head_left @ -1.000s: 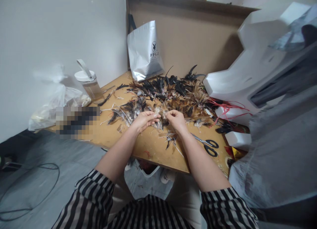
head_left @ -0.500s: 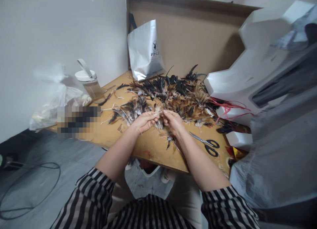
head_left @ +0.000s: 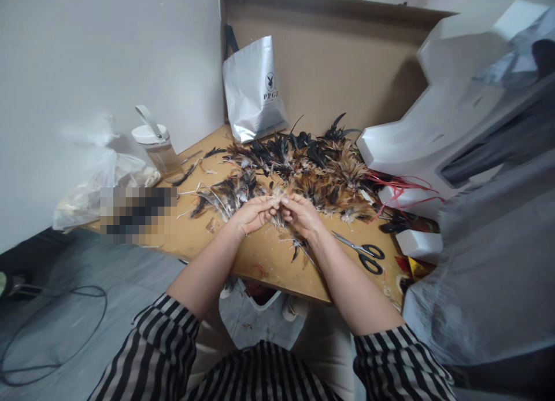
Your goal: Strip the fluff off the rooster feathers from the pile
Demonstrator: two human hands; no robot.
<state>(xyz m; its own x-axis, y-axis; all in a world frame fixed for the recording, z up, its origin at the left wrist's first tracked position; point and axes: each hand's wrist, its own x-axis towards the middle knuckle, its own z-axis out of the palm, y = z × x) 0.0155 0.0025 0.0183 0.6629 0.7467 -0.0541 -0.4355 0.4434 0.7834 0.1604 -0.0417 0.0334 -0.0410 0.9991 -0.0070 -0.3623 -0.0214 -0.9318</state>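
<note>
Left hand [head_left: 259, 213] and right hand [head_left: 300, 213] both pinched a pale feather tuft [head_left: 281, 196], fingertips nearly together, above the table [head_left: 269, 253]!

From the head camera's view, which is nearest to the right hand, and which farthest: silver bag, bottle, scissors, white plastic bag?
From the right hand:
1. Scissors: just to its right.
2. Silver bag: at the back, slightly left.
3. Bottle: left, by the wall.
4. White plastic bag: far left.
</note>
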